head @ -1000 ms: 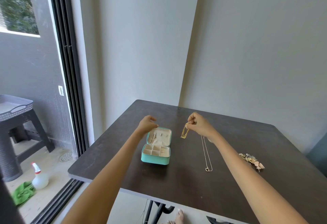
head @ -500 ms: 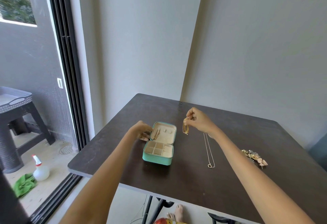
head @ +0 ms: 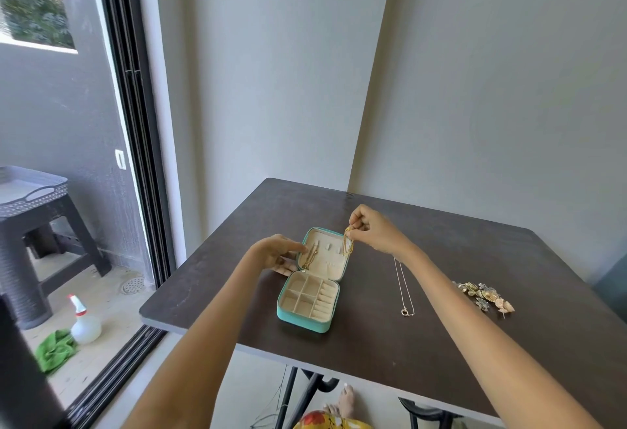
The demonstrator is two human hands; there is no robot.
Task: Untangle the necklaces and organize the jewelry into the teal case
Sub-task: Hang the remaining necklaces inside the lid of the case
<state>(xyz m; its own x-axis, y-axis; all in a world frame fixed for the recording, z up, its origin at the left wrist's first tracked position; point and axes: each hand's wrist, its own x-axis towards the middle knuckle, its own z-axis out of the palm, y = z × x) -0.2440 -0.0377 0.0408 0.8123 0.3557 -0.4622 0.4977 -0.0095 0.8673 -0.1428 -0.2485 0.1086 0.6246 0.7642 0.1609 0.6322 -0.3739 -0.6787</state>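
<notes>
Right hand (head: 375, 235) pinches gold chain (head: 347, 242) over open teal case (head: 310, 288) | left hand (head: 276, 252) relaxed, touching lid | silver necklace (head: 403, 286) on desk (head: 441, 344)

dark table (head: 390, 344) | teal case (head: 307, 321) (open) | silver necklace (head: 403, 288) | jewelry pile (head: 485, 296)

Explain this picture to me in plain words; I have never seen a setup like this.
No machine here: a person wears a camera on the head, looking forward and down at their own bare hands. On the dark brown table stands an open teal jewelry case with cream compartments; a gold chain already hangs in its lid. The right hand pinches a gold chain necklace over the lid. The left hand touches the lid's left edge. A thin silver necklace and a pile of small ornaments lie to the right.
</notes>
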